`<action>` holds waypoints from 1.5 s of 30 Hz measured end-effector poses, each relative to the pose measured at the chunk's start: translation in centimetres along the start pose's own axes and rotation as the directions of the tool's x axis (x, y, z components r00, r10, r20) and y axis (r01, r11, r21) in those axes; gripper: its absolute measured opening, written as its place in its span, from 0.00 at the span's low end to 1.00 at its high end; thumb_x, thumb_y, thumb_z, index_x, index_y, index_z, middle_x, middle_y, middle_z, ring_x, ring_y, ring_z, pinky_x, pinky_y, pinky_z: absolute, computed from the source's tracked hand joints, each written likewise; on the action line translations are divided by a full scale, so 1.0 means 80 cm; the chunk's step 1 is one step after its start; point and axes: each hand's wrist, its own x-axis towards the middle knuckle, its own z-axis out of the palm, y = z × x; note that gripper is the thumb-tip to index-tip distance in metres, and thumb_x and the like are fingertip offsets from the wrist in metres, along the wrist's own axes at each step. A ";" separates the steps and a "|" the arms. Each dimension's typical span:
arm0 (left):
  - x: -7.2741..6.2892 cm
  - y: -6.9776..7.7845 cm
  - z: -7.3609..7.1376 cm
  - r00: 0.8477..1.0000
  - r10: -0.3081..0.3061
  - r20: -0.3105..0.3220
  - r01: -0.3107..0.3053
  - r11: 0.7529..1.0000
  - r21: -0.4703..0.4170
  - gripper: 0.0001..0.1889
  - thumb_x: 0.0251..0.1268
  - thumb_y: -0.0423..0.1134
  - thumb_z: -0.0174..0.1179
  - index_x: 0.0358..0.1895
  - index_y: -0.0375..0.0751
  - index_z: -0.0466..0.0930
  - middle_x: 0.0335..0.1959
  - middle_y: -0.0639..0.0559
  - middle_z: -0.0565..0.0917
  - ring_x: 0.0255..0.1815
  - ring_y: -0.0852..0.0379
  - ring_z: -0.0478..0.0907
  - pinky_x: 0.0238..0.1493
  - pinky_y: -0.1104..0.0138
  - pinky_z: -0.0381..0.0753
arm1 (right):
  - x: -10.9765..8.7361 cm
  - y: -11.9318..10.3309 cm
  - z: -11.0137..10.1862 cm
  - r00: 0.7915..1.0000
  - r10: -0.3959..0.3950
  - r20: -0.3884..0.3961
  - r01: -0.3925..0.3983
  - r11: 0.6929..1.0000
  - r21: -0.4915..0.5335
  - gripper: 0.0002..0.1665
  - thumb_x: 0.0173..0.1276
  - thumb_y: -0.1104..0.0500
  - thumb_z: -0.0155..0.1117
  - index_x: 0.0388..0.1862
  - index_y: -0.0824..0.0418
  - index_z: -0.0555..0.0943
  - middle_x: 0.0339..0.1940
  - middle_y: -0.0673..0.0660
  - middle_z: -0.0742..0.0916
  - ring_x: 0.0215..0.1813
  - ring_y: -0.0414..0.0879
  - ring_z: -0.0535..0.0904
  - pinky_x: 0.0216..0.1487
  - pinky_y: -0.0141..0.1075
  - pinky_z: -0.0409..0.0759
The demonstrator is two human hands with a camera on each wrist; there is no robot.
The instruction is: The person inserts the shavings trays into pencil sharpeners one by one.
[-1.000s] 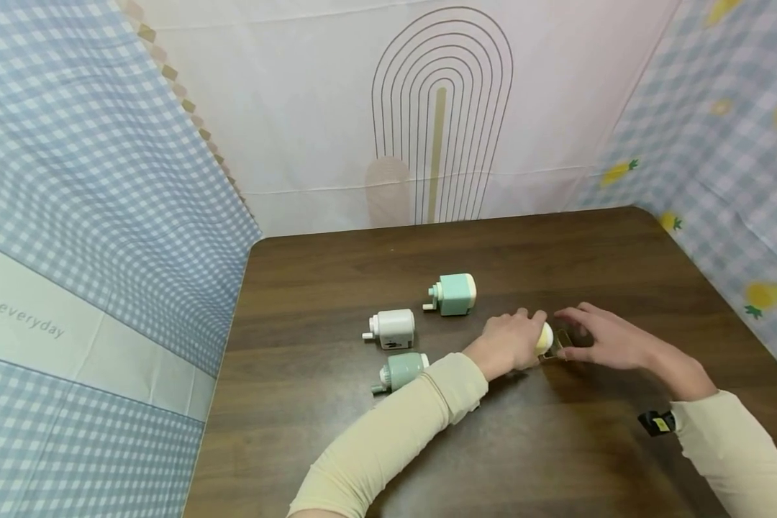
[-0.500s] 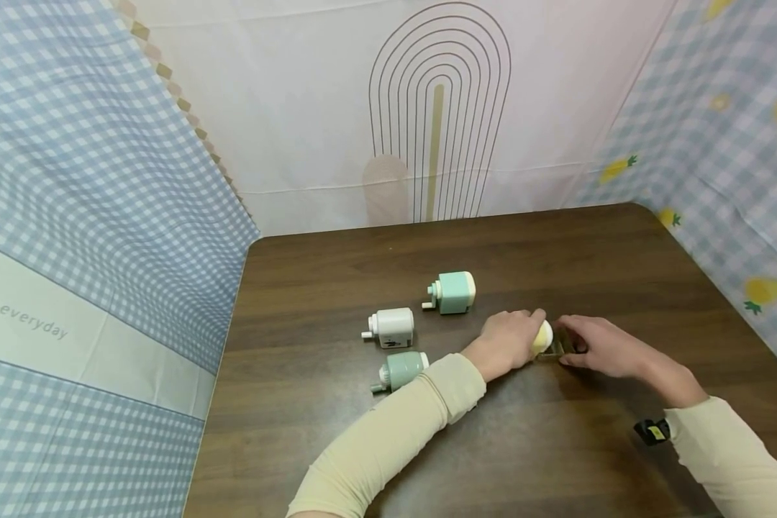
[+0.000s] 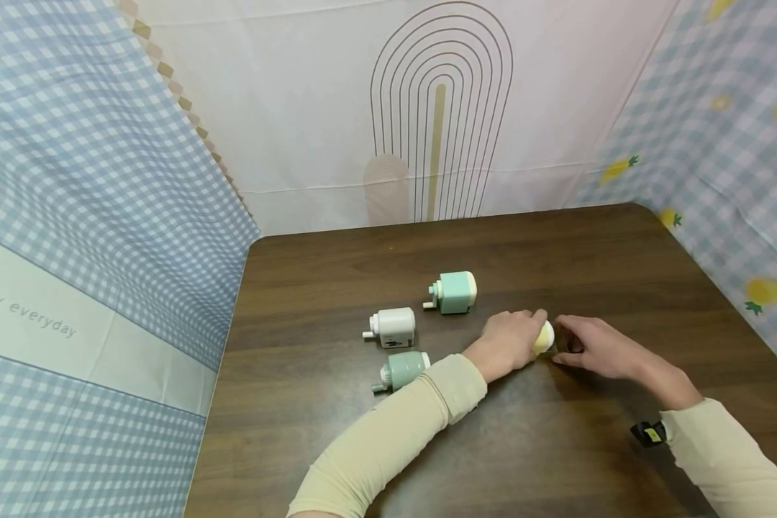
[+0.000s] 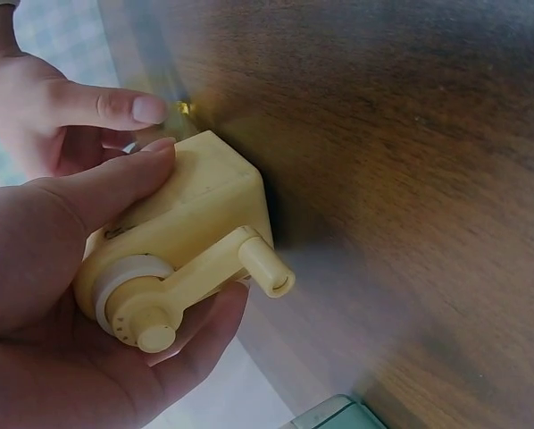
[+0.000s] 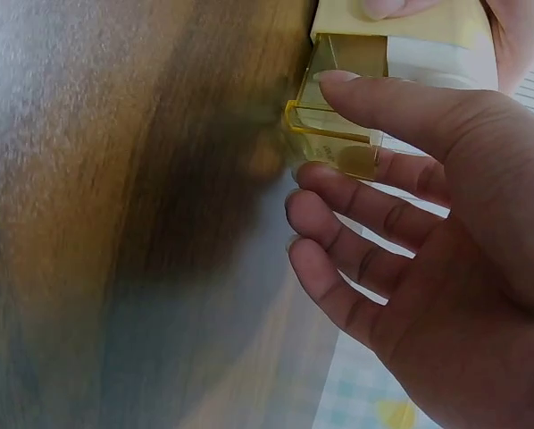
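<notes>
My left hand (image 3: 501,342) grips a yellow hand-crank pencil sharpener (image 4: 196,192), thumb on one side and fingers curled around the other. Its crank handle (image 4: 269,264) points away from my right hand in the left wrist view. On the opposite end, a clear yellowish shavings drawer (image 5: 334,147) sits partly inside the sharpener's opening. My right hand (image 3: 609,349) pinches the drawer's outer end between thumb and index finger, the other fingers loosely bent. In the head view my left hand covers most of the sharpener.
Left of my hands on the brown table (image 3: 285,302) lie a mint-green sharpener (image 3: 455,293), a white sharpener (image 3: 396,327) and a grey-green sharpener (image 3: 404,369). My left forearm passes close beside the grey-green one. Patterned cloths (image 3: 311,108) hang around the table.
My right hand has come left to the drawer and taken hold of it. Less of the drawer now shows outside the sharpener than half a second ago. The left hand stays nearly still.
</notes>
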 end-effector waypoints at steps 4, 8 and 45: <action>0.000 0.000 -0.001 1.000 0.000 0.003 0.000 1.000 0.000 0.27 0.70 0.53 0.72 0.66 0.57 0.72 0.53 0.62 0.84 0.46 0.61 0.83 0.40 0.68 0.83 | 0.001 0.000 0.002 1.000 0.000 0.000 0.000 1.000 0.005 0.29 0.65 0.56 0.81 0.58 0.65 0.78 0.36 0.47 0.82 0.35 0.38 0.75 0.34 0.35 0.77; 0.001 -0.001 -0.001 1.000 -0.003 0.008 0.003 1.000 -0.001 0.27 0.70 0.53 0.71 0.67 0.58 0.71 0.53 0.62 0.83 0.46 0.62 0.83 0.40 0.68 0.83 | 0.000 0.000 0.000 1.000 0.015 0.000 -0.015 1.000 -0.002 0.35 0.64 0.55 0.83 0.63 0.67 0.77 0.40 0.49 0.82 0.37 0.40 0.76 0.36 0.36 0.78; 0.004 0.001 0.000 1.000 -0.007 0.017 0.007 0.999 0.042 0.27 0.71 0.54 0.70 0.67 0.60 0.70 0.56 0.64 0.82 0.47 0.63 0.83 0.40 0.68 0.84 | 0.010 -0.002 0.009 0.997 0.049 0.053 -0.058 0.984 0.168 0.21 0.69 0.55 0.78 0.49 0.59 0.75 0.30 0.48 0.79 0.29 0.38 0.73 0.30 0.34 0.73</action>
